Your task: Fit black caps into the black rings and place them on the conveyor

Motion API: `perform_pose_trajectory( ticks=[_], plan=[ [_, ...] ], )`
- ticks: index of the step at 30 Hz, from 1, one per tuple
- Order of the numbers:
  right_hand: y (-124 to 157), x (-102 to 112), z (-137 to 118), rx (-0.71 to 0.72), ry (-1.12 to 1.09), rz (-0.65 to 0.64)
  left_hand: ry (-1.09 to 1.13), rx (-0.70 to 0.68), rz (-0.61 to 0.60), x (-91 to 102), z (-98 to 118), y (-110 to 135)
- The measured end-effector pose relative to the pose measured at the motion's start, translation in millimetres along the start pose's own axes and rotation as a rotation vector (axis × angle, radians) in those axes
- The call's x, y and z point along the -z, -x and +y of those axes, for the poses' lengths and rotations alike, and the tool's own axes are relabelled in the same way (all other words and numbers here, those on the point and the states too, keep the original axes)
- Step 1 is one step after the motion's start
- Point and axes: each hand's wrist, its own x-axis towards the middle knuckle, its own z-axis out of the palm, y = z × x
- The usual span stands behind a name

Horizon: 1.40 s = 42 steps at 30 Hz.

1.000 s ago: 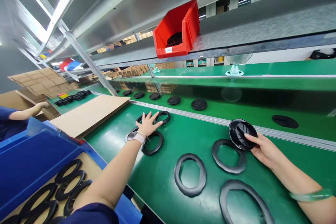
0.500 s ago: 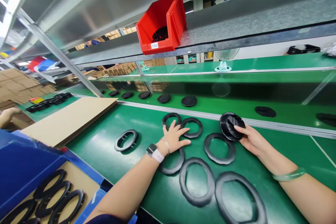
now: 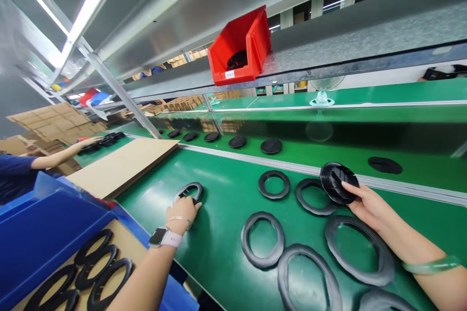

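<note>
My left hand (image 3: 180,215) reaches to a lone black ring (image 3: 199,188) on the green work surface, its fingers closed around the near edge. The hand itself hides part of that ring. On the right, my right hand (image 3: 368,206) pinches a black round ribbed cap (image 3: 332,182) by its edge, thumb on the near face, holding it tilted above the table. Beneath and beside the cap lie several flat black rings, among them a ring (image 3: 286,187), another ring (image 3: 245,238) and a larger ring (image 3: 330,238).
A blue box (image 3: 47,238) with several black rings stands at the lower left, near a cardboard sheet (image 3: 124,163). Black discs (image 3: 271,146) lie in a row on the green strip behind a metal rail. Above is a red bin (image 3: 239,48) on a shelf. A co-worker's arm (image 3: 54,159) reaches over black parts.
My left hand has moved left from the middle rings to the lone ring and closed on it. My right hand still holds the cap. The view has shifted; a co-worker's outstretched arm now shows.
</note>
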Motion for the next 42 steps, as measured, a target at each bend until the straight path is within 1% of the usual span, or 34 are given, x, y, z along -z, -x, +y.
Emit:
perform_pose_trajectory(
  ticks=[1, 2, 3, 4, 5, 7, 8, 9, 11, 12, 13, 14, 15, 17, 19, 22, 24, 28, 31, 33, 34, 36, 37, 38, 39, 40, 42],
  plan=[
    [-1.5, 1.7, 1.1, 0.003, 0.008, -0.002, 0.031, 0.017, -0.016, 0.6, -6.4, 2.9],
    [-3.1, 3.3, 2.1, 0.004, 0.015, -0.004, 0.075, 0.017, -0.030, 0.7, -7.7, 6.6],
    [-4.7, 4.6, 2.9, 0.003, 0.016, -0.005, 0.132, -0.004, -0.046, 0.4, -3.9, 10.4],
    [-6.1, 5.6, 3.5, -0.001, 0.012, -0.001, 0.197, -0.039, -0.065, -0.2, 4.8, 14.1],
    [-7.3, 6.0, 3.8, -0.004, 0.001, 0.007, 0.255, -0.091, -0.089, -0.9, 17.8, 17.5],
    [-8.2, 5.0, 3.3, -0.005, -0.037, 0.031, 0.477, -0.213, -0.200, -3.8, 54.2, 23.7],
    [-7.8, 3.5, 2.6, -0.006, -0.060, 0.045, 0.650, -0.269, -0.301, -6.4, 75.7, 26.8],
    [-6.8, 1.3, 1.6, -0.009, -0.086, 0.056, 0.923, -0.297, -0.452, -9.9, 97.9, 30.1],
    [-4.0, -4.1, -1.5, -0.021, -0.144, 0.075, 1.376, -0.295, -0.779, -20.1, 140.4, 37.1],
    [-2.7, -6.9, -3.4, -0.025, -0.174, 0.080, 1.532, -0.273, -0.917, -26.5, 159.0, 40.3],
    [-1.8, -9.5, -5.5, -0.025, -0.202, 0.082, 1.614, -0.255, -1.019, -33.6, 175.2, 42.8],
    [-1.4, -11.5, -7.7, -0.021, -0.228, 0.081, 1.662, -0.238, -1.090, -41.1, 188.7, 44.3],
    [-1.6, -12.9, -9.8, -0.014, -0.251, 0.081, 1.691, -0.222, -1.145, -48.5, 199.6, 44.7],
    [-2.9, -13.7, -13.5, 0.005, -0.291, 0.087, 1.723, -0.189, -1.235, -62.2, 214.1, 42.5],
    [-4.1, -12.3, -15.6, 0.022, -0.311, 0.097, 1.737, -0.154, -1.295, -72.3, 220.4, 38.4],
    [-4.9, -7.2, -15.6, 0.024, -0.296, 0.098, 1.729, -0.119, -1.340, -79.7, 219.7, 33.6],
    [-5.0, -2.8, -13.4, 0.022, -0.273, 0.102, 1.715, -0.106, -1.360, -81.0, 217.2, 32.0],
    [-5.3, 3.5, -6.3, 0.036, -0.208, 0.097, 1.689, -0.068, -1.361, -80.7, 215.5, 32.0],
    [-12.7, 2.2, -8.2, 0.104, -0.073, 0.085, 1.579, -0.043, -1.382, -77.6, 217.1, 36.2],
    [-26.5, -2.0, -16.7, 0.234, 0.079, 0.055, 1.490, -0.068, -1.409, -74.6, 219.0, 41.8],
    [-36.3, -4.8, -22.2, 0.340, 0.190, 0.041, 1.454, -0.085, -1.425, -73.4, 220.3, 45.6],
    [-59.7, -10.6, -32.1, 0.588, 0.531, 0.035, 1.410, -0.110, -1.456, -72.6, 224.3, 55.0],
    [-71.8, -13.1, -35.2, 0.688, 0.724, 0.041, 1.409, -0.114, -1.462, -73.1, 226.9, 60.4],
    [-83.2, -14.9, -36.5, 0.748, 0.895, 0.043, 1.420, -0.115, -1.461, -74.2, 229.8, 65.8],
    [-93.1, -15.8, -36.1, 0.770, 1.029, 0.039, 1.442, -0.113, -1.456, -75.8, 232.5, 70.9],
    [-101.3, -15.4, -34.7, 0.766, 1.116, 0.029, 1.464, -0.109, -1.450, -77.7, 234.8, 74.8],
    [-111.5, -9.4, -31.8, 0.751, 1.182, 0.035, 1.480, -0.100, -1.438, -81.2, 237.2, 77.2]
  ],
)
